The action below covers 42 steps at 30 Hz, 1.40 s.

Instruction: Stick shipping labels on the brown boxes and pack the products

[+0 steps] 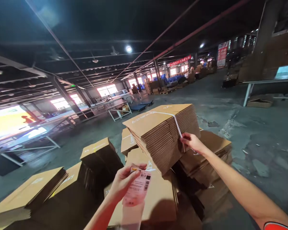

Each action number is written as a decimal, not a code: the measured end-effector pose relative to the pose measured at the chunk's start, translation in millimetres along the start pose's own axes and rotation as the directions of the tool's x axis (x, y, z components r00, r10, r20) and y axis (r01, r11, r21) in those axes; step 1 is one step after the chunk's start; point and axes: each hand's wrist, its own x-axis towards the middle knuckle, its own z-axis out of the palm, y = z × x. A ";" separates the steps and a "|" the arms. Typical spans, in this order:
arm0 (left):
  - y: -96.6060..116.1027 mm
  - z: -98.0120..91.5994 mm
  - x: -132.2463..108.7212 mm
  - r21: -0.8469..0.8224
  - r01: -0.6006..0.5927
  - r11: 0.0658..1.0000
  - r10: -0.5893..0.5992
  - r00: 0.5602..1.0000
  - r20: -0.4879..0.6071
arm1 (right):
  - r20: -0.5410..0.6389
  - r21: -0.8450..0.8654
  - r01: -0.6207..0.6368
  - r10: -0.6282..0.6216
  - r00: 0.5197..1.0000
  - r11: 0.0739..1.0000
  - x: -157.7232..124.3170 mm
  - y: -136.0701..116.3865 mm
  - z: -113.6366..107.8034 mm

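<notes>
A strip of printed labels [137,187] hangs from my left hand [126,179], pinched between thumb and fingers. The strip trails down over a stack of flat cardboard [158,201]. My right hand [192,142] grips the white strap [177,124] around a bundle of flattened cardboard boxes [158,131]. That bundle sits tilted on top of other cardboard stacks, its layered edges facing me. White lettering shows on its top sheet, partly under the strap.
More cardboard bundles stand on the left [96,150] and beneath my right arm [213,143]. Long metal-framed tables [45,137] run along the left. Another table [266,81] is at the right, with a flat carton [259,101] under it. Cracked grey floor [254,137] spreads to the right.
</notes>
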 end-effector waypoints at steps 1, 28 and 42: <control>-0.9 5.4 4.0 -0.005 -0.015 1.000 0.015 1.000 0.027 | -0.028 -0.035 0.027 -0.028 0.999 0.999 1.5 2.0 1.2; -47.6 -10.0 41.6 -0.265 0.081 0.961 0.087 0.820 0.566 | -0.371 -0.099 -0.181 0.133 0.919 0.978 -28.3 -40.3 33.9; -89.6 -19.5 41.6 -0.307 0.164 0.938 0.101 0.715 0.692 | -0.535 0.093 -0.374 0.363 0.763 0.923 -20.5 -50.4 41.1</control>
